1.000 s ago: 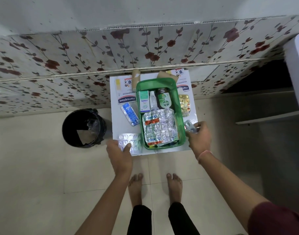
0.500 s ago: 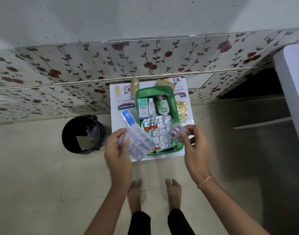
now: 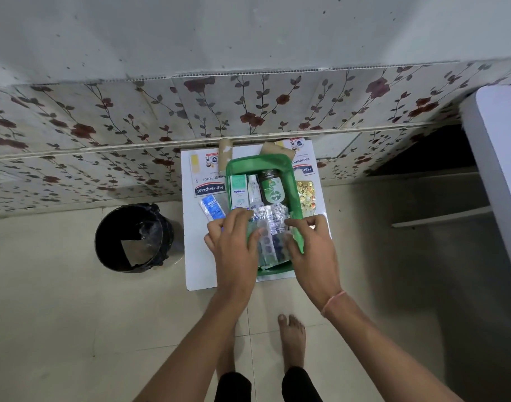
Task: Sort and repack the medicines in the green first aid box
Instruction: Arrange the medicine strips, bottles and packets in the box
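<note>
The green first aid box (image 3: 257, 163) stands on a white board (image 3: 199, 256) on the floor. At its far end are a teal Optibex carton (image 3: 238, 191), a small white bottle (image 3: 254, 188) and a dark Dettol bottle (image 3: 273, 188). A pile of silver blister strips (image 3: 270, 227) fills the near half. My left hand (image 3: 234, 245) grips the pile from the left, covering the box's left wall. From the right, my right hand (image 3: 309, 242) holds the strips with its thumb on them and its fingers over the right rim.
On the board outside the box lie a blue strip (image 3: 212, 207), a gold blister sheet (image 3: 305, 194) and two Hansaplast packs (image 3: 207, 177). A black bin (image 3: 135, 237) stands to the left. White furniture (image 3: 497, 158) is at the right. My bare feet are just behind the board.
My left hand lifted a blister sheet off the board and carried it into the box. My right hand brought its small strip in too. Both hands now rest on the pile.
</note>
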